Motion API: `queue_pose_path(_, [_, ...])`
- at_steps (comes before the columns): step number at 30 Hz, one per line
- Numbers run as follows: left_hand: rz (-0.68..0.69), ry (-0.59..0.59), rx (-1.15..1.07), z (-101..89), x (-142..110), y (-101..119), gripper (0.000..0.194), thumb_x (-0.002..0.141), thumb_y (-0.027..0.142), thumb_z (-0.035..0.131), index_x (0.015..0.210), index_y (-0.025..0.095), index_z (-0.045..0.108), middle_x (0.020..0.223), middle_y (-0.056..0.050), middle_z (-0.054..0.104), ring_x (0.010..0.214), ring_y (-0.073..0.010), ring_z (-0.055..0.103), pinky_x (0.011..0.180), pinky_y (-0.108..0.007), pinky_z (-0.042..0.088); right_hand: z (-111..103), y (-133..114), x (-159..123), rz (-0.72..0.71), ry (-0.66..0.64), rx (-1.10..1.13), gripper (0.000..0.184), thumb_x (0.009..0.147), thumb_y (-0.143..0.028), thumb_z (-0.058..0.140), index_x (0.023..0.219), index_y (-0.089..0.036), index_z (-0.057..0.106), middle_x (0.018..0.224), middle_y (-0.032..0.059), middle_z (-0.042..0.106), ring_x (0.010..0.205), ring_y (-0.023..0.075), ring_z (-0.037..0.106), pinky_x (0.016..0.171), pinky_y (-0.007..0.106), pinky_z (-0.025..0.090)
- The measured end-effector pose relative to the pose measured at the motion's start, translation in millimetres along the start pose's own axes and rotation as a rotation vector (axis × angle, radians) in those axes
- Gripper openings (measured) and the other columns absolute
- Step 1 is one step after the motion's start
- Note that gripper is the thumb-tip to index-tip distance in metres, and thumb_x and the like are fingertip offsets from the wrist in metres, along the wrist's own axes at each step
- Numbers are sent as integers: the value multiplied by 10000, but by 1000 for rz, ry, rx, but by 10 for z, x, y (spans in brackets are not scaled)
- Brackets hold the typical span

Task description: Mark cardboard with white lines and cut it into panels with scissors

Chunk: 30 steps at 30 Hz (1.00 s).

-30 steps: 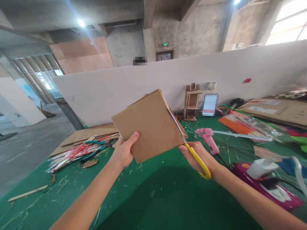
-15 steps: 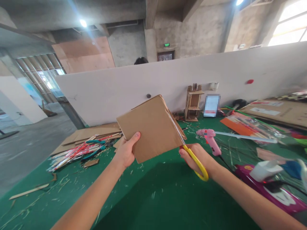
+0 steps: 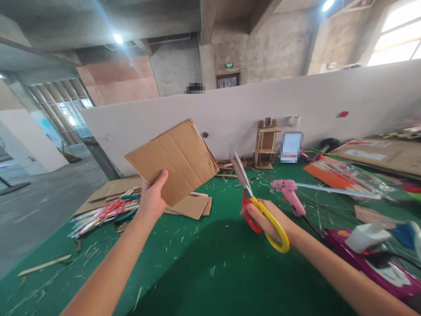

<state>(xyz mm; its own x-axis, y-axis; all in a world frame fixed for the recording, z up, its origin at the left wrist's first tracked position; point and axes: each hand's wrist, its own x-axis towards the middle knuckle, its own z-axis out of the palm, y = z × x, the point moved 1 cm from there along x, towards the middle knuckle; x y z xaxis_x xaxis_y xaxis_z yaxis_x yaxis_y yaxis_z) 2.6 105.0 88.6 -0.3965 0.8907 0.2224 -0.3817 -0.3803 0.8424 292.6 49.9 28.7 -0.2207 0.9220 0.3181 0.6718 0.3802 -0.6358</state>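
Note:
My left hand (image 3: 153, 197) grips a piece of brown cardboard (image 3: 176, 160) by its lower left edge, thumb on the near face. The cardboard is tilted and held up above the table; several layers show along its right edge. In my right hand (image 3: 268, 219) is a pair of scissors (image 3: 245, 177) with one yellow and one red handle. Their blades point up and away, apart from the cardboard, and look almost closed. Below the held piece, flat cardboard pieces (image 3: 190, 206) lie on the green table (image 3: 210, 272).
A pink glue gun (image 3: 291, 197) lies right of the scissors, near a purple power strip (image 3: 371, 259) with plugs. A small cardboard shelf (image 3: 265, 145) stands by the white partition (image 3: 148, 127). Packaged sticks (image 3: 101, 213) lie at left, and scraps litter the table.
My left hand has carried the cardboard left, away from the scissors. The blades, earlier at the cardboard's right edge, now stand free, and the flat pieces underneath have come into view.

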Motion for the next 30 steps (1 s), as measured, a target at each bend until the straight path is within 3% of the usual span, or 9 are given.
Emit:
queue_pose_path(2, [-62,-58,30,-4,-54,-32,391,612,296,795,958,228,626,941,-1,712,897,-203,665,838,-347,537,17,4,2,25,28,216,597,883,-642,251,842,-201,650,689,50,639,681,205,613,640,310,478])
queue_pose_path(5, [-213,-324,157,-35,-91,-26,437,621,280,775,1019,187,620,931,-62,711,841,-244,676,726,-353,562,46,42,20,86,65,425,604,846,-689,307,878,-193,651,895,92,674,878,245,625,780,367,501])
queue_pose_path(9, [-216,-619,393,-88,-71,90,504,620,202,762,1098,200,600,1019,-97,692,867,-254,668,671,-305,556,67,89,42,91,-17,693,528,855,-659,356,940,-230,650,1042,94,676,1020,252,612,904,395,478])
queue_pose_path(13, [-204,-771,594,-68,-88,197,460,636,208,755,1071,219,606,1057,-104,675,896,-276,664,656,-310,556,40,4,14,52,-105,895,397,897,-543,410,975,-252,669,1021,56,690,1002,237,627,904,386,483])
queue_pose_path(16, [-116,-790,692,-36,-97,222,442,679,259,729,1095,230,583,1040,-93,675,880,-276,669,650,-324,559,26,-86,-13,46,-183,908,337,883,-482,481,966,-231,689,1046,62,683,1041,246,606,934,381,453])
queue_pose_path(19, [118,-737,781,-36,-47,247,385,725,277,689,1084,236,556,999,-67,684,857,-259,672,673,-356,558,39,-93,-3,114,-121,911,379,827,-541,532,884,-204,693,988,83,693,1005,264,617,878,381,478])
queue_pose_path(23, [699,-823,962,-25,-28,331,131,794,156,589,892,232,546,988,-35,695,1059,-247,605,977,-520,406,72,-45,40,217,-25,968,453,798,-609,525,805,-180,671,898,91,702,885,251,654,763,361,517])
queue_pose_path(26, [1089,-957,1123,16,-132,313,197,825,42,485,885,228,511,1106,-32,670,1178,-216,530,1099,-596,161,103,-22,58,271,-20,1009,447,769,-603,571,811,-170,674,896,94,703,844,246,663,714,345,536])
queue_pose_path(30, [1387,-1018,1191,38,-280,113,225,846,3,427,927,207,477,1291,-105,546,1265,-226,444,1103,-615,128,130,29,76,266,70,987,407,689,-529,705,889,-175,683,920,89,702,864,253,661,659,321,552])
